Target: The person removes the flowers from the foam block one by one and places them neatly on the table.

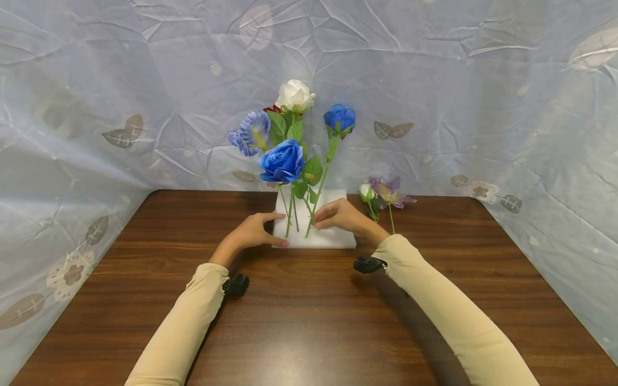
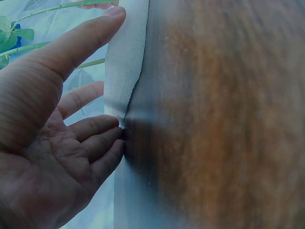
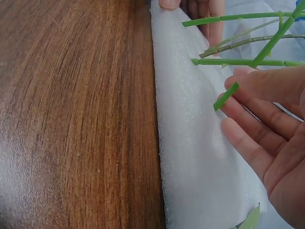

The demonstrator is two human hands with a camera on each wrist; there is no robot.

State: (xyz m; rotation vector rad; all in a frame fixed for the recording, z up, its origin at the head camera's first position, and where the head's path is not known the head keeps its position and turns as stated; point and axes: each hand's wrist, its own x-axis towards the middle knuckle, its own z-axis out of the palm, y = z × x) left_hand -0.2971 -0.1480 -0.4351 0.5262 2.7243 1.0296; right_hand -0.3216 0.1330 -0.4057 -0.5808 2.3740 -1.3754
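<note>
A white foam block [image 1: 333, 236] lies on the wooden table [image 1: 309, 321] with several artificial flowers standing in it: a white rose [image 1: 295, 95], a blue rose [image 1: 282, 161] and a pale blue bloom [image 1: 251, 134]. My left hand [image 1: 260, 230] rests at the block's left end; in the left wrist view its fingers [image 2: 102, 138] touch the foam's edge [image 2: 126, 62] with the thumb stretched out. My right hand [image 1: 330, 215] is over the block and pinches the green stem [image 3: 226, 97] of a blue bud [image 1: 339, 117]. The stem's cut end is just above the foam [image 3: 190, 143].
Two loose flowers, a purple one [image 1: 388, 192] and a small white bud [image 1: 366, 192], lie on the table to the right of the block. A crinkled pale blue cloth [image 1: 434, 80] with a leaf print walls in the table at the back and both sides.
</note>
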